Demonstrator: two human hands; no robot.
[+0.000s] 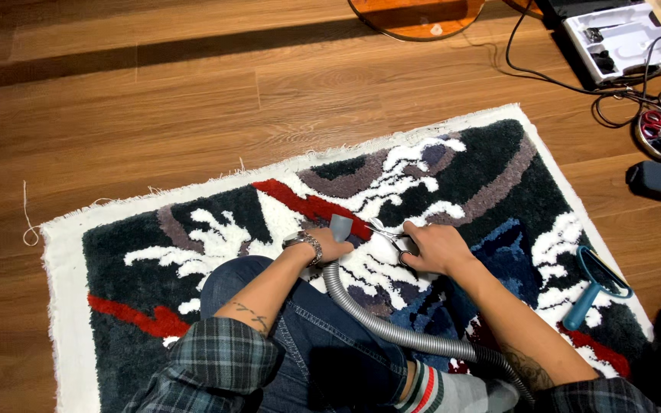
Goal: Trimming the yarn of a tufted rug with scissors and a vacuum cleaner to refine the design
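Scissors (390,239) in my right hand (437,248), fingers through the loops, snipping pile near the red streak (311,205) mid-rug. My left hand (329,245) is wrapped around the grey vacuum hose (392,325), nozzle right at the blades at 9 o'clock. Tufted rug (491,168) looks mostly carved; fringe edges look untrimmed. Blue lint brush (594,287) sits at 3 o'clock.

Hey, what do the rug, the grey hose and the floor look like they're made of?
Rug: tufted yarn, matte and fuzzy, with a frayed white cloth border. Hose: probably ribbed flexible plastic, with a dull grey sheen. Floor: wood-look planks with visible grain, semi-gloss; possibly laminate.
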